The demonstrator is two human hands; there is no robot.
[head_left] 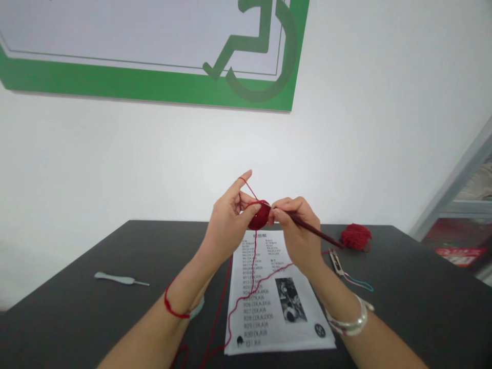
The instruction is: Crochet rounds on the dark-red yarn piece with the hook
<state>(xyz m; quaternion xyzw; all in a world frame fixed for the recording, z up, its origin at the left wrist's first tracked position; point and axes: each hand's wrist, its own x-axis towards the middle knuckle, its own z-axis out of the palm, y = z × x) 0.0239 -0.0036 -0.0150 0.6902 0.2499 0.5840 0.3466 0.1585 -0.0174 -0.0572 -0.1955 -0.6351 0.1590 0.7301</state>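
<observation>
Two bare hands hold a red crochet piece [258, 219] above the far end of a printed sheet [261, 320] at the table's [77, 318] far edge. The left hand [226, 220] pinches it, index finger raised and spread, yarn [250, 187] looped over it; the right hand's [300, 220] fingers close around a dark hook [313, 229]. Red ball [355, 237] sits near the far right corner, pale hook [115, 278] toward the left edge.

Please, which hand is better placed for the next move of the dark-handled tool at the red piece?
Probably the right hand: it grips the dark-handled tool, whose tip is at the red piece. The left hand is busy pinching that piece, with yarn over a raised finger.
</observation>
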